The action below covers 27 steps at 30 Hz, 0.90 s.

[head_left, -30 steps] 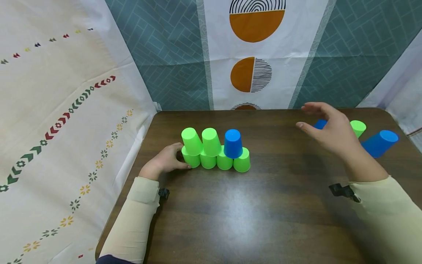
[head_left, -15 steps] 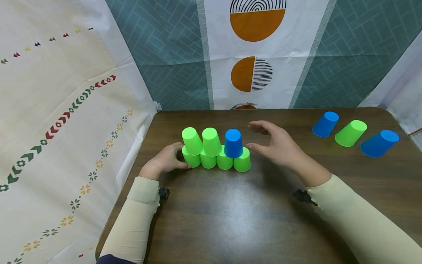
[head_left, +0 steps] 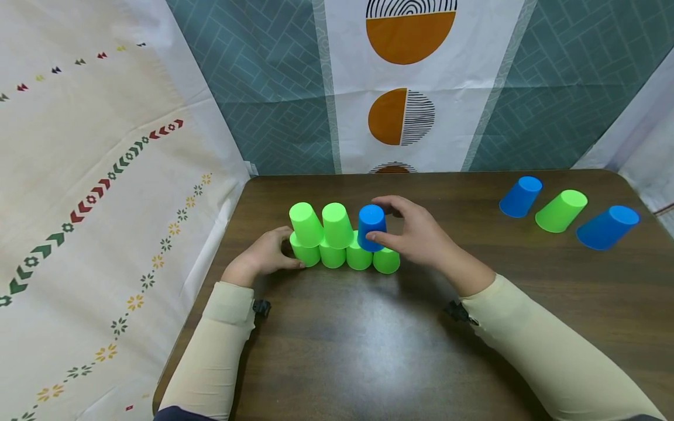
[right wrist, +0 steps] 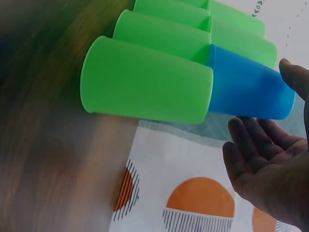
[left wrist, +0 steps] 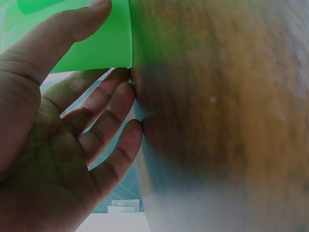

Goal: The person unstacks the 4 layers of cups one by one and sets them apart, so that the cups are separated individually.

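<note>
Several upside-down green cups (head_left: 359,259) stand side by side in a row, and two green cups (head_left: 337,225) and a blue cup (head_left: 371,228) sit on top. My left hand (head_left: 264,254) curls round the leftmost bottom cup (head_left: 305,254); in the left wrist view, the thumb of the hand (left wrist: 63,121) lies on the green cup (left wrist: 96,48) and its fingers are behind and below it. My right hand (head_left: 421,234) has its thumb in front of the blue cup and fingers behind. The right wrist view shows the hand (right wrist: 275,164) at the sides of the blue cup (right wrist: 251,87).
At the back right of the brown table (head_left: 326,362) stand a blue cup (head_left: 520,197), a green cup (head_left: 560,211) and another blue cup (head_left: 607,228), all apart from the stack. A patterned cloth (head_left: 116,234) hangs at the left, another cloth (head_left: 274,88) behind the table.
My right hand has moved left from the loose cups to the stack and come round the blue cup on top. My left hand and the stacked cups have stayed in place.
</note>
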Tool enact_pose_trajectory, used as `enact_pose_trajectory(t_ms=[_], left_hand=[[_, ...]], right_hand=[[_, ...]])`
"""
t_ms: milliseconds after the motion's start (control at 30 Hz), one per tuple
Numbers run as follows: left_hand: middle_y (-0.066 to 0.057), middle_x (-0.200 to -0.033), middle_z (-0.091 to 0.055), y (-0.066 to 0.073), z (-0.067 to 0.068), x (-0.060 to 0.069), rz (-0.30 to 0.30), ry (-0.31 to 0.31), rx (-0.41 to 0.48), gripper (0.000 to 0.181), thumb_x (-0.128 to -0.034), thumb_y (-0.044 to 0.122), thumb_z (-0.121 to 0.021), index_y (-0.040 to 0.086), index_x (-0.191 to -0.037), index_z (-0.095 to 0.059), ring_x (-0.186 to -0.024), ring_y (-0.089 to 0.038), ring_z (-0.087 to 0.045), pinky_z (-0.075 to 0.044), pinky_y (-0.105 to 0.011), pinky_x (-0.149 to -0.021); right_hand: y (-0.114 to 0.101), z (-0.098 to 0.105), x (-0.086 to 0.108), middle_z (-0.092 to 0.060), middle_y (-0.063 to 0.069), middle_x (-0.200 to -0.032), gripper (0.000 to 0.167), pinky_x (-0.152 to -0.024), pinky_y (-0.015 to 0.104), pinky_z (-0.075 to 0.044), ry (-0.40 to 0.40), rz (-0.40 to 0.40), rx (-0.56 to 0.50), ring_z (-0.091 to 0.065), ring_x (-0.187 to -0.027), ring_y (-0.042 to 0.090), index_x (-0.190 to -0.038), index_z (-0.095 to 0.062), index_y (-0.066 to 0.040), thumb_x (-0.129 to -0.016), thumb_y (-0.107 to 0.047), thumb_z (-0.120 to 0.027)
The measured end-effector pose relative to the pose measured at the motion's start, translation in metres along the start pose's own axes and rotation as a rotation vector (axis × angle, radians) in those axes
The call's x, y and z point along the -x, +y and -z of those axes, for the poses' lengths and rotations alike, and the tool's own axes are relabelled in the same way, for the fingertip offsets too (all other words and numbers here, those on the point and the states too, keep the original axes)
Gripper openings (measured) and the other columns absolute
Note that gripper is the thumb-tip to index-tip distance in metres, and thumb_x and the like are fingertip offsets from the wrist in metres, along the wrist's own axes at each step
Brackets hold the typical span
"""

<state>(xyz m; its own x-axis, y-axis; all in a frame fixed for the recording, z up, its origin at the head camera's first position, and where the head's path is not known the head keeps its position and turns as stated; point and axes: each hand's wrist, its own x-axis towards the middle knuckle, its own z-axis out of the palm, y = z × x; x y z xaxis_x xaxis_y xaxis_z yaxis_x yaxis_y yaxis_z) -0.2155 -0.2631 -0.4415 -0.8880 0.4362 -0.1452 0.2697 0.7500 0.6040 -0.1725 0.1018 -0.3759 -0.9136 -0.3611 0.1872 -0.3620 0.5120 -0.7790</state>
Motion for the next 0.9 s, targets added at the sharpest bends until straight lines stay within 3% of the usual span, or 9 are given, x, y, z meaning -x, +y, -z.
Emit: enact_pose_trajectory(t_ms=[533, 900], left_hand=[[-0.009, -0.134, -0.063, 0.000, 0.000, -0.002, -0.008, -0.004, -0.016, 0.064, -0.0767, 0.022, -0.096, 0.008, -0.132, -0.067, -0.128, -0.028, -0.057, -0.043, -0.049, -0.112], [-0.008, -0.135, -0.063, 0.000, 0.000, -0.001, -0.006, -0.003, -0.012, 0.064, -0.0761, 0.022, -0.096, 0.009, -0.132, -0.068, -0.130, -0.028, -0.056, -0.042, -0.049, -0.113]], right_hand=[[-0.003, -0.005, 0.000, -0.064, 0.006, -0.138, 0.061, -0.106, 0.056, -0.048, 0.029, -0.051, -0.011, -0.058, -0.128, 0.032, -0.141, -0.060, -0.012, -0.090, -0.031, -0.086], [-0.001, 0.018, 0.008, -0.064, 0.009, -0.134, 0.059, -0.100, 0.054, -0.051, 0.103, -0.046, -0.028, -0.060, -0.120, 0.032, -0.142, -0.060, -0.011, -0.091, -0.025, -0.085]])
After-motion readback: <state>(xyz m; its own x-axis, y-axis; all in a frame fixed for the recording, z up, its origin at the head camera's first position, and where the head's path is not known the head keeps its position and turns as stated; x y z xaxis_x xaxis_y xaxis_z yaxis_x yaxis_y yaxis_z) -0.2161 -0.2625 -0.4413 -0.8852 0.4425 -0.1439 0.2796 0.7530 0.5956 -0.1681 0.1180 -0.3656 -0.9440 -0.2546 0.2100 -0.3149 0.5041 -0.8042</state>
